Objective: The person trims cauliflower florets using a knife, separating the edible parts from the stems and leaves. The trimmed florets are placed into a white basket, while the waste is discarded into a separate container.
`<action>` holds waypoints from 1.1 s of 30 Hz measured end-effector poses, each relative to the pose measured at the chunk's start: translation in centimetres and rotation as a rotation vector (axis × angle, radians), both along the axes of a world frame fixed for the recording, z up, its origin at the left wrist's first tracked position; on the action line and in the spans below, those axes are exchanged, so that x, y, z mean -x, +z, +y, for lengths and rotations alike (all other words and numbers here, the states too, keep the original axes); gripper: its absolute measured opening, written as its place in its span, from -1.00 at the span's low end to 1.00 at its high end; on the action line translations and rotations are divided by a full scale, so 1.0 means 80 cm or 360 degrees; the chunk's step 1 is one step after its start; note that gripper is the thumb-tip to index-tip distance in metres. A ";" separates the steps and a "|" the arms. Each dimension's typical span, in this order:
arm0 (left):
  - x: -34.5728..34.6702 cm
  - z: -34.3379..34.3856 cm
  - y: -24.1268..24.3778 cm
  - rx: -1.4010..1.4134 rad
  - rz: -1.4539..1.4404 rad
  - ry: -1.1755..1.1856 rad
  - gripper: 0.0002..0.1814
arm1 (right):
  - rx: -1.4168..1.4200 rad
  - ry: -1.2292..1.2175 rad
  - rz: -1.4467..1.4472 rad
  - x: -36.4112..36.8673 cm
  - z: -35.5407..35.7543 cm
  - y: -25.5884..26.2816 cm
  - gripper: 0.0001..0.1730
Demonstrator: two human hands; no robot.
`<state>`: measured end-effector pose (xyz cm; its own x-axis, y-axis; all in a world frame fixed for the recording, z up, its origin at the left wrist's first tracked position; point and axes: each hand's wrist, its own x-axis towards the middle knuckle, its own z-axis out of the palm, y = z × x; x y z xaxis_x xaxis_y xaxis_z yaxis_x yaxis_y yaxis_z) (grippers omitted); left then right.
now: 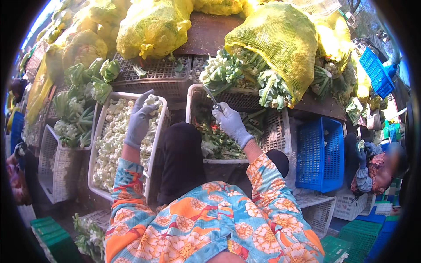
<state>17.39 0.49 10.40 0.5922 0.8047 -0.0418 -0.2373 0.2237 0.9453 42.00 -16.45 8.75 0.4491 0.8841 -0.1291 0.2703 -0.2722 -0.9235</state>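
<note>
My left hand (139,120), in a grey glove, is above a white plastic crate (91,164) filled with cut cauliflower florets (110,141). A cauliflower piece (152,100) shows between its thumb and fingers. My gloved right hand (228,121) grips a small knife with a slim, curved blade (210,93) pointing up and left. Its handle is mostly hidden in the fist. Below that hand stands a second white crate (188,105), holding green leaves and stalk trimmings (223,141) with some red bits among them.
Yellow mesh sacks of cauliflower (276,42) lie ahead, one spilling leafy heads (220,70). More leafy heads (79,108) are piled at left. A blue crate (309,154) stands at right, green crates (360,236) behind it. Another person (371,171) sits at far right.
</note>
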 end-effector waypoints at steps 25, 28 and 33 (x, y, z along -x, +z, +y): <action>-0.318 0.168 -0.184 -0.1055 0.1072 -0.0094 -0.15 | 0.0755 0.0008 -0.1337 -0.104 0.170 -0.098 -0.68; -0.331 0.170 -0.170 -0.0900 0.1266 -0.0246 -0.19 | 0.0779 -0.0056 -0.1293 -0.103 0.170 -0.112 -0.68; -0.327 0.175 -0.212 -0.0820 0.0994 -0.0005 -0.37 | 0.0653 -0.0232 -0.1250 -0.087 0.182 -0.145 -0.70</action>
<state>43.51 14.46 -6.58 0.5845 0.8113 0.0101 0.3683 -0.2763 0.8877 48.98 -1.90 -2.83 0.6450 0.7636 -0.0306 0.7203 -0.6208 -0.3096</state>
